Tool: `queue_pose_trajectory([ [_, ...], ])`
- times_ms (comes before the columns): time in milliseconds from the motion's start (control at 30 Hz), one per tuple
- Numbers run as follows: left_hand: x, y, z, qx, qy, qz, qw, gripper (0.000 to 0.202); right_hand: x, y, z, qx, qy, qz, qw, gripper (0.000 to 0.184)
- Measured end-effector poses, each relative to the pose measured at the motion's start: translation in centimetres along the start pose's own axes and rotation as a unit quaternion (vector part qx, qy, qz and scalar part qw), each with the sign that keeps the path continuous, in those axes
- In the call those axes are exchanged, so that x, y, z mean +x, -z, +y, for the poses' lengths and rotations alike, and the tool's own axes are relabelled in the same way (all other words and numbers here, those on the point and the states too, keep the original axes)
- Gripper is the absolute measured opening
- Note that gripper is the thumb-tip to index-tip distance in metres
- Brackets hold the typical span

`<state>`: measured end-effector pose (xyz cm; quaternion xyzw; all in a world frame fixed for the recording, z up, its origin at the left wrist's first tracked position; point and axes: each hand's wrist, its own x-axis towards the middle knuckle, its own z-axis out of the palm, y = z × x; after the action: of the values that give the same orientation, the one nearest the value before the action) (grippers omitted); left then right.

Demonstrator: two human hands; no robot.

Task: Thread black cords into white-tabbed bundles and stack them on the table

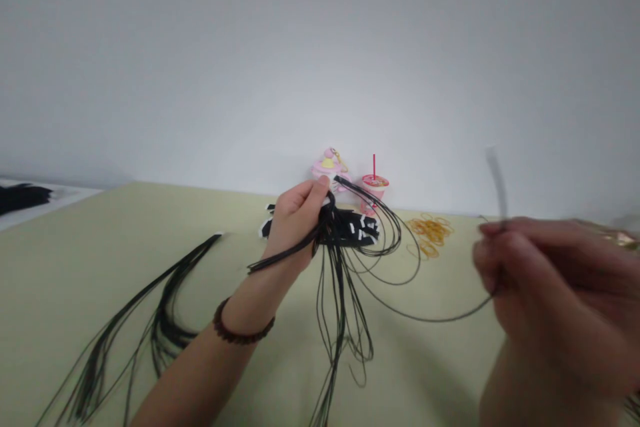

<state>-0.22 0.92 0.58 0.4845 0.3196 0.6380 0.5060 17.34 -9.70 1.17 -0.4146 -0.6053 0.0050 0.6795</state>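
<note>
My left hand (pixel 295 213) is closed around a bundle of thin black cords (pixel 340 273). Many of the cords hang down below the fist, and some loop out to the right. Close to the camera, my right hand (pixel 555 293) pinches one black cord (pixel 435 320). A blurred end of it sticks up above the fingertips, and its other side curves back to the bundle. Behind my left hand lies a pile of black bundles (pixel 357 227) with white bands, partly hidden by the hand and hanging cords.
On the pale table (pixel 410 360), a separate black cord bundle (pixel 175 273) fans out at the left. Yellow rubber bands (pixel 430 232) lie at the right. By the wall stand a pink cup (pixel 375 190) with a red straw and a pink toy (pixel 327 161). Black material (pixel 25 197) lies far left.
</note>
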Motion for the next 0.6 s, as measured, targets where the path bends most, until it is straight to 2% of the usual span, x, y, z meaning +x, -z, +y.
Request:
queue_pose_trajectory([
  [33,-0.1,-0.1,0.1,0.005,0.007,-0.008,1.0,0.03,0.0,-1.0,-0.2,-0.007,0.005,-0.003,1.0,0.006],
  [100,-0.4,-0.2,0.2,0.017,0.015,-0.025,0.999,0.029,0.1,-2.6,-0.3,-0.042,0.032,-0.048,0.997,0.01],
  [167,-0.7,-0.3,0.4,0.027,0.014,-0.042,0.999,0.029,0.4,-3.7,0.1,-0.084,0.064,-0.097,0.99,0.011],
  [233,-0.9,-0.4,0.5,0.03,0.015,-0.058,0.998,0.029,0.5,-4.4,0.6,-0.105,0.076,-0.12,0.984,0.011],
  [400,-1.4,-0.4,1.0,0.042,0.014,-0.083,0.996,0.029,0.5,-5.1,1.5,-0.12,0.074,-0.13,0.981,0.011],
  [600,-1.5,-0.5,1.2,0.033,0.027,-0.086,0.995,0.031,0.6,-5.0,1.6,-0.122,0.079,-0.126,0.981,0.011],
])
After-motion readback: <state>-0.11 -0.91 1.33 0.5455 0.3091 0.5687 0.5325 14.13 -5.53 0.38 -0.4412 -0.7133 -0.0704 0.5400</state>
